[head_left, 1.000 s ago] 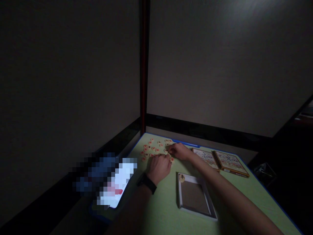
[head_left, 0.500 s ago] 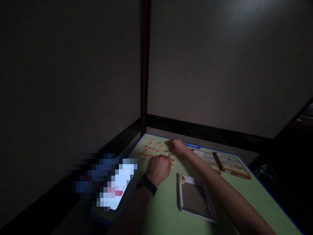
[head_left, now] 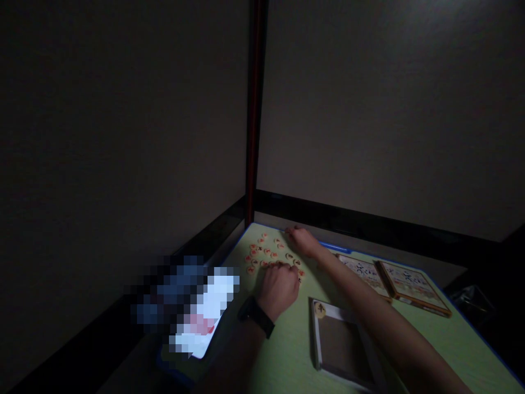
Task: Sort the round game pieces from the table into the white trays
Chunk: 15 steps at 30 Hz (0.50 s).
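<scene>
Several round Chinese chess pieces [head_left: 267,251], marked in red or black, lie loose on the green table [head_left: 279,350]. My left hand [head_left: 279,287], with a dark watch on its wrist, rests at the near side of these pieces. Its fingers are curled down among them, and what they grip is hidden. Farther back, near the table's far edge, my right hand [head_left: 303,242] has its fingertips pinched together on what looks like a small piece, dim in this light. Below the right forearm lies an open shallow box [head_left: 315,339] with one larger black-marked piece [head_left: 320,310] in its corner.
Two flat printed boxes [head_left: 416,287] lie side by side on the right of the table. A lit, blurred-out screen [head_left: 215,306] is at the left edge. Walls meet at a dark red corner post [head_left: 255,109] behind the table. A bin [head_left: 473,301] stands beyond the right edge.
The view has turned slightly left, so everything sits farther right. My right hand has moved a little farther away, toward the table's back edge. My left hand stays by the pieces.
</scene>
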{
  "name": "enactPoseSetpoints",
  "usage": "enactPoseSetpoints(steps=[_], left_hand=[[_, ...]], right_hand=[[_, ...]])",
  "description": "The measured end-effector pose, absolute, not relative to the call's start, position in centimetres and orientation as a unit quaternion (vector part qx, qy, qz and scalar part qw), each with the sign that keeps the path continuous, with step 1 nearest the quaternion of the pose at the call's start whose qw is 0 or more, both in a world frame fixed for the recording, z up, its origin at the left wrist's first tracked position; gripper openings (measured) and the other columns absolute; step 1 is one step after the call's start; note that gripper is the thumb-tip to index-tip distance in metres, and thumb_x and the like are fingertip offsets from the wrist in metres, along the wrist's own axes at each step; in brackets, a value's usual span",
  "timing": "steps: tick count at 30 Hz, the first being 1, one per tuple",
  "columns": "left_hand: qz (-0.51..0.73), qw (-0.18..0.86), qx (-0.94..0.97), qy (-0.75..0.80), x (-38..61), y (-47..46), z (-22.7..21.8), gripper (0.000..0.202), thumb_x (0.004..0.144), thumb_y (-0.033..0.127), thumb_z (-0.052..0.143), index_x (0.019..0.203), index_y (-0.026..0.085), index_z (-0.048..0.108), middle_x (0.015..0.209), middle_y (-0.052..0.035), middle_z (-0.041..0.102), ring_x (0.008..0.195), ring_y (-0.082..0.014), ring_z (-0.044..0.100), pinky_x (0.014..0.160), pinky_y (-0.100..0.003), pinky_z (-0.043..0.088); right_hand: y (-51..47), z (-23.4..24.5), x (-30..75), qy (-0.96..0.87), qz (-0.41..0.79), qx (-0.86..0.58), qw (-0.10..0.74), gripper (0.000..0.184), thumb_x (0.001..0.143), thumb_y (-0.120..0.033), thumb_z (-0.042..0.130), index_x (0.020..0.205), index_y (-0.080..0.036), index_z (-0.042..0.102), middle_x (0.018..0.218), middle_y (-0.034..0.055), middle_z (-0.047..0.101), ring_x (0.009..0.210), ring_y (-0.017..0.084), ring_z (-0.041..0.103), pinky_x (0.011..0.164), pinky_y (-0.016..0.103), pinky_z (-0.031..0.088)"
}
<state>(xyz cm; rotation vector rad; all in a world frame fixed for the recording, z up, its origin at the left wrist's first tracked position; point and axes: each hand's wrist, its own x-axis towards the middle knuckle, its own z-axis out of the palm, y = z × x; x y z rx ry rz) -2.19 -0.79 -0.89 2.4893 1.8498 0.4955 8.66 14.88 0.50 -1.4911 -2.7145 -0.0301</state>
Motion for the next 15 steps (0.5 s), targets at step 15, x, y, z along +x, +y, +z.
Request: enactPoseSetpoints(steps=[15], left_hand=[[0.201,0.022,0.764,0.613,-2.1,-0.9,-0.4,0.025,0.091,0.018,0.042,0.093,0.015,0.067,0.091,-0.0111,0.069,0.083,-0.022,0.065,0.074,-0.033,0.047]], right_hand=[[15.7,0.0,7.7,-0.881,0.01,-0.472,-0.008,0.023,0.093,-0.025,0.058,0.113,-0.014,0.061,0.111,0.012,0.064,0.097,0.022,0.063,0.083,0.035,0.051]])
